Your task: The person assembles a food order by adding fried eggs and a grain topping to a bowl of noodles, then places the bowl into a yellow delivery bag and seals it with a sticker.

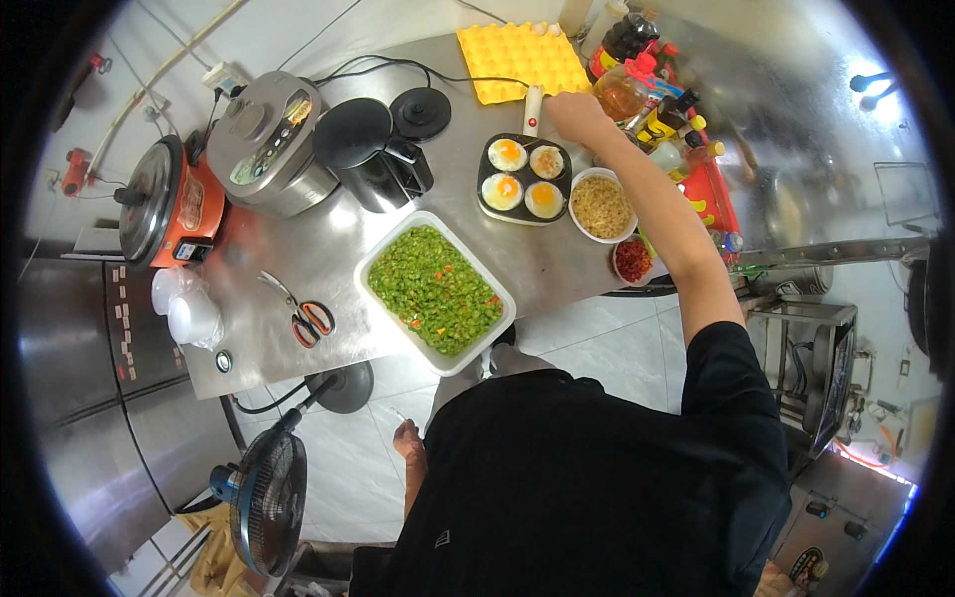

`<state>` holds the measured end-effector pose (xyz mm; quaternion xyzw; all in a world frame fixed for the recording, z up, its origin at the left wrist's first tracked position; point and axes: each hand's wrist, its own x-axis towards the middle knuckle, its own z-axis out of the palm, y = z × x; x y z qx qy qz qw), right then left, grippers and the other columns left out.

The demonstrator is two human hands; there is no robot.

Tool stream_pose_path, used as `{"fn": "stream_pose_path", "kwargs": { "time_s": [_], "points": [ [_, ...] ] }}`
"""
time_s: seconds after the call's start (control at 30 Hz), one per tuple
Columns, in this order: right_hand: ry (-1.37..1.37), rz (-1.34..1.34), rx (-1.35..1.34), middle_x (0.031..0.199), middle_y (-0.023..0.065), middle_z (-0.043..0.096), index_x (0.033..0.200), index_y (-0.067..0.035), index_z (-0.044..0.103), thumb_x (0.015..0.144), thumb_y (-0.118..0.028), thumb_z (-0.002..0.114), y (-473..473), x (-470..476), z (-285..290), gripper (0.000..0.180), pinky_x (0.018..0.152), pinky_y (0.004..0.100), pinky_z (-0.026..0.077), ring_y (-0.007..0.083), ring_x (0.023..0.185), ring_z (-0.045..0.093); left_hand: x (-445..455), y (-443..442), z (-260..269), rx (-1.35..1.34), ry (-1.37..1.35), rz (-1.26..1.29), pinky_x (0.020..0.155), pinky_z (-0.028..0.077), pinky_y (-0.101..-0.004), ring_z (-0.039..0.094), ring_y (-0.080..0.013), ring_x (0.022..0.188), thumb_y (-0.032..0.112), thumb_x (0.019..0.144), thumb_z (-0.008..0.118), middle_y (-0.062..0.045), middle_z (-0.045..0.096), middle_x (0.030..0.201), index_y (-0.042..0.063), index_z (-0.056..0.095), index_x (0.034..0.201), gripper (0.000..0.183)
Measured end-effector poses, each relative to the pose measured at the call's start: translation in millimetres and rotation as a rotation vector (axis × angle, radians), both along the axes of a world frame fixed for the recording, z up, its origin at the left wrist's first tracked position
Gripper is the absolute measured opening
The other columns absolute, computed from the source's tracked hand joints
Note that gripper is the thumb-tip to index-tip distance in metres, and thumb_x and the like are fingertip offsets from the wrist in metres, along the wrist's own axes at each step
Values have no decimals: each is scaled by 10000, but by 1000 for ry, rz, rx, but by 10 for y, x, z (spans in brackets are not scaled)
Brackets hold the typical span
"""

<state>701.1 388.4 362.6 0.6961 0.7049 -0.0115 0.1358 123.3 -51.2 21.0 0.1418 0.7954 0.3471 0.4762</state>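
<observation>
My right hand (578, 119) is beside the white handle of a four-hollow electric egg pan (524, 179), near the yellow egg tray (522, 63); its fingers are partly hidden, so its hold is unclear. An egg lies in each hollow, three with a plain yolk and one with a mottled top. My left hand (409, 439) hangs below the table edge, closed on a thin pale object (398, 415). A white tub of chopped green peppers (436, 291) stands at the table's front edge. Right of the pan are a bowl of minced pale food (603, 205) and a bowl of chopped red peppers (633, 260).
Kitchen scissors (298, 310) lie left on the steel table (261, 354), near wrapped white containers (190, 310). Behind stand a pressure cooker (265, 142), an orange cooker (171, 201) and a black kettle (369, 153). Sauce bottles (664, 119) crowd the right; a fan (268, 500) stands lower left.
</observation>
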Motion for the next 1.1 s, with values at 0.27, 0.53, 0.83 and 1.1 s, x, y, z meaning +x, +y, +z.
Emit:
{"fn": "stream_pose_path", "kwargs": {
  "time_s": [0.27, 0.53, 0.83, 1.1],
  "points": [
    [418, -146, 43, 906, 129, 743, 897, -82, 766, 833, -115, 637, -393, 594, -520, 147, 754, 422, 551, 315, 868, 708, 48, 77, 159, -66, 40, -78, 523, 415, -280, 549, -138, 602, 333, 870, 723, -69, 649, 768, -81, 661, 1075, 467],
    [523, -165, 252, 881, 155, 713, 936, -46, 737, 869, -166, 648, -1004, 204, -942, 164, 739, 452, 527, 358, 850, 673, 18, 189, 90, -75, 19, -74, 513, 407, -279, 548, -137, 605, 335, 857, 734, -99, 665, 784, -77, 666, 1087, 478],
    [346, -149, 309, 916, 144, 675, 941, -73, 735, 894, -144, 606, -1210, 178, -837, 155, 750, 465, 519, 355, 891, 657, 42, 305, 135, -51, -2, -74, 485, 400, -272, 570, -147, 609, 325, 849, 758, -116, 679, 835, -63, 647, 1132, 493],
    [635, -149, 468, 907, 144, 667, 956, -64, 727, 897, -140, 610, -1283, -8, -1033, 152, 751, 458, 513, 360, 864, 649, 53, 364, 217, -105, -7, -100, 524, 428, -285, 589, -158, 652, 338, 866, 748, -119, 686, 874, -52, 630, 1190, 521]
  ]
}}
